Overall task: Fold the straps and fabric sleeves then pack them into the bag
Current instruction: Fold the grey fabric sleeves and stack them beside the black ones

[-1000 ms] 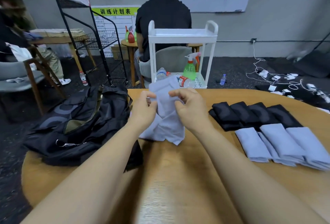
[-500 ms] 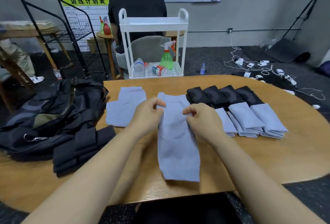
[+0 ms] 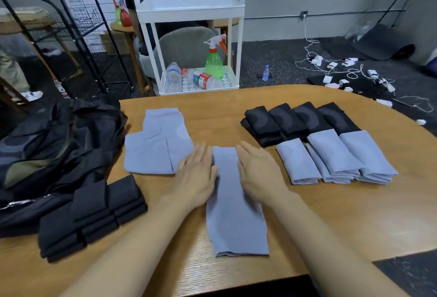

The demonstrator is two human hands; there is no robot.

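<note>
A long lilac-grey fabric sleeve (image 3: 234,211) lies flat on the wooden table (image 3: 331,221), running toward me. My left hand (image 3: 197,176) and my right hand (image 3: 257,173) press flat on its far end, fingers straight, one on each side. More unfolded lilac sleeves (image 3: 158,147) lie to the left. Folded lilac sleeves (image 3: 331,159) and folded black ones (image 3: 298,121) sit in rows at the right. A stack of folded black pieces (image 3: 92,214) lies at the left front, beside the open black bag (image 3: 54,145).
A white cart (image 3: 189,10) with bottles and a green spray bottle (image 3: 214,60) stands behind the table. A person in black sits beyond it. A black wire rack (image 3: 78,24) is at the far left. Cables and chargers (image 3: 350,72) litter the floor at the right.
The sleeve I held up a second ago now lies flat on the table. My fingers went from pinching its top edge to pressing flat on it.
</note>
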